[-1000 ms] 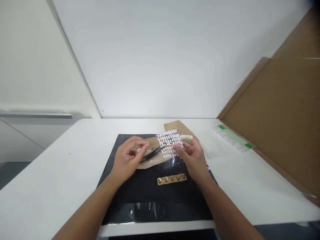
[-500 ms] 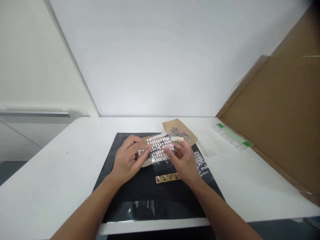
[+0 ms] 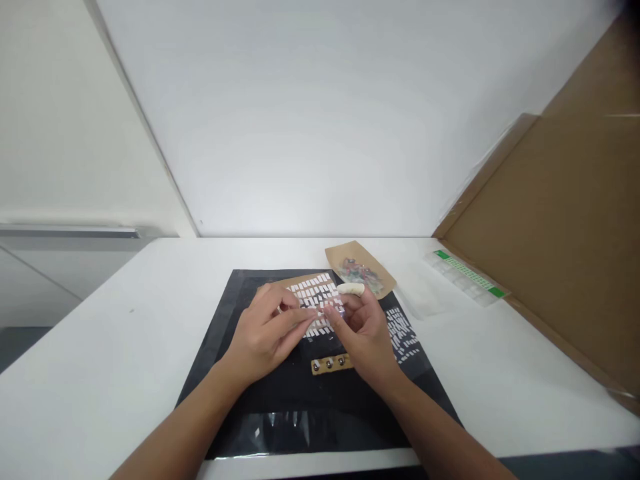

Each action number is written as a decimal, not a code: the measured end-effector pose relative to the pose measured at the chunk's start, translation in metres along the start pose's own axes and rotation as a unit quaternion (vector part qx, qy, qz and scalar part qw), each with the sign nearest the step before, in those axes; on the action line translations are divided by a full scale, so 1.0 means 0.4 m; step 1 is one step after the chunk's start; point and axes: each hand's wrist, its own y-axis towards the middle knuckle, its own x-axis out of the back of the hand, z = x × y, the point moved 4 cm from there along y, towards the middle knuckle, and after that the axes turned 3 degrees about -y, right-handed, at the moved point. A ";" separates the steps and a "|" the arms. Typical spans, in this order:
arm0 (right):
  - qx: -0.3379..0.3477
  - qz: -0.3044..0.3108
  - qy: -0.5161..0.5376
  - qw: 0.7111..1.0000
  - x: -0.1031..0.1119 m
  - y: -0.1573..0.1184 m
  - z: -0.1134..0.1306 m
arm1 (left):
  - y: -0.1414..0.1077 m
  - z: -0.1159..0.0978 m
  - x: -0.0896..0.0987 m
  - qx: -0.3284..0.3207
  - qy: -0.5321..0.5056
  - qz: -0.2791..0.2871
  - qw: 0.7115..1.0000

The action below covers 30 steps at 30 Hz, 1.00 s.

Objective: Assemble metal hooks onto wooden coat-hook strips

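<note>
A clear sheet with rows of small white stickers [image 3: 313,290] is pinched between thumb and fingers of my right hand [image 3: 367,330]. A pale finger cover [image 3: 351,289] sits on one of that hand's fingertips. My left hand [image 3: 270,327] is closed in a pinch over the sheet's middle, its fingertips close to my right thumb; whatever lies between them is too small to make out. Below the sheet, a tan strip with round metal pieces [image 3: 330,364] rests on the black mat [image 3: 280,393], its right end hidden by my right hand.
Behind my right hand lies a brown paper packet with a clear window [image 3: 363,270] and small coloured items inside. More white stickers [image 3: 401,333] lie on the mat's right side. A clear, green-edged case [image 3: 467,277] stands beside the cardboard panel [image 3: 560,233] at right.
My left hand has moved right and its fingertips now reach the sheet's middle, near my right thumb. My right hand keeps its hold, slightly lower in view.
</note>
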 end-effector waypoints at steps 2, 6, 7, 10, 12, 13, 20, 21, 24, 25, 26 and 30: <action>0.000 0.004 0.005 1.000 -0.002 -0.001 0.003 | 0.002 -0.003 0.000 -0.002 0.006 -0.002 1.000; -0.003 0.007 0.009 1.000 -0.005 -0.002 0.005 | 0.004 -0.010 0.001 -0.006 0.016 -0.009 1.000; -0.003 0.008 0.009 1.000 -0.006 -0.001 0.005 | 0.004 -0.011 0.001 -0.006 0.017 -0.010 1.000; 0.003 0.008 0.005 1.000 -0.007 -0.002 0.001 | 0.002 -0.013 0.000 -0.008 0.019 -0.016 1.000; 0.006 0.006 0.001 1.000 -0.007 -0.003 -0.002 | -0.001 -0.013 -0.002 -0.011 0.026 -0.015 1.000; 0.005 0.004 0.000 1.000 -0.007 -0.004 -0.003 | -0.003 -0.012 -0.003 -0.012 0.030 -0.012 0.999; -0.005 0.005 0.006 1.000 -0.011 -0.008 -0.001 | -0.005 -0.007 -0.009 -0.012 0.037 0.008 0.999; -0.005 0.009 0.010 1.000 -0.013 -0.008 0.000 | -0.005 -0.006 -0.009 -0.011 0.035 0.009 0.999; -0.008 0.013 0.022 1.000 -0.014 -0.009 0.001 | -0.005 -0.005 -0.008 -0.010 0.031 0.014 0.999; -0.011 0.014 0.026 1.000 -0.013 -0.009 0.001 | -0.005 -0.005 -0.008 -0.009 0.030 0.017 0.999; -0.014 0.015 0.029 0.999 -0.012 -0.008 0.000 | -0.005 -0.004 -0.007 -0.008 0.029 0.020 0.999; -0.026 0.019 0.044 0.999 -0.007 -0.007 -0.003 | -0.001 -0.006 -0.005 -0.006 0.025 0.035 0.999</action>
